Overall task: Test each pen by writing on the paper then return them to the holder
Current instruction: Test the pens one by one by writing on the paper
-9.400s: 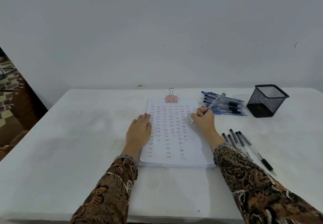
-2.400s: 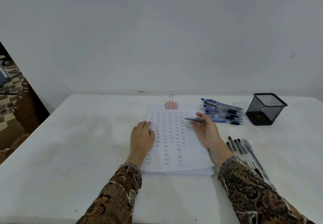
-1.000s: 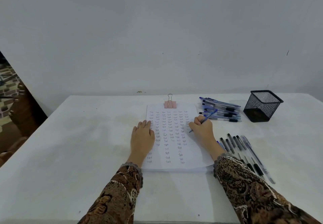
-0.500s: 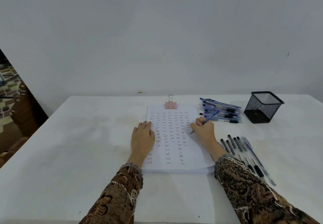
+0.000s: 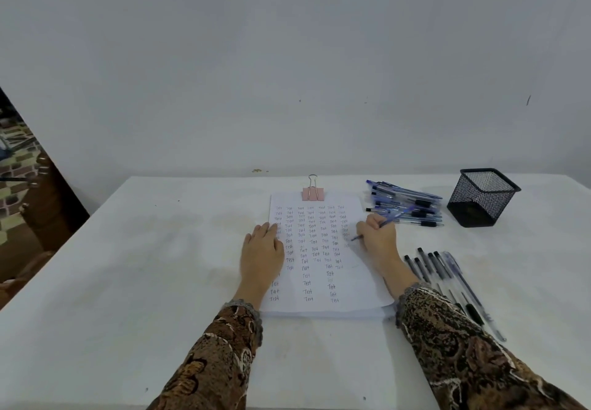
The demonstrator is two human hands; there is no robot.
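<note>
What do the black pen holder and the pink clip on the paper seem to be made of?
Pen holder: probably metal wire mesh, matte black; its walls are a fine see-through grid. Clip: probably painted metal, pink, with a shiny bare wire loop standing above it.

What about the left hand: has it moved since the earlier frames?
No. The left hand still lies flat on the left edge of the paper, just as far below and left of the binder clip as before.

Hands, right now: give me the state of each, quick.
Left hand: open, flat on the paper.
Right hand: closed around a blue pen, tip on the paper.
</note>
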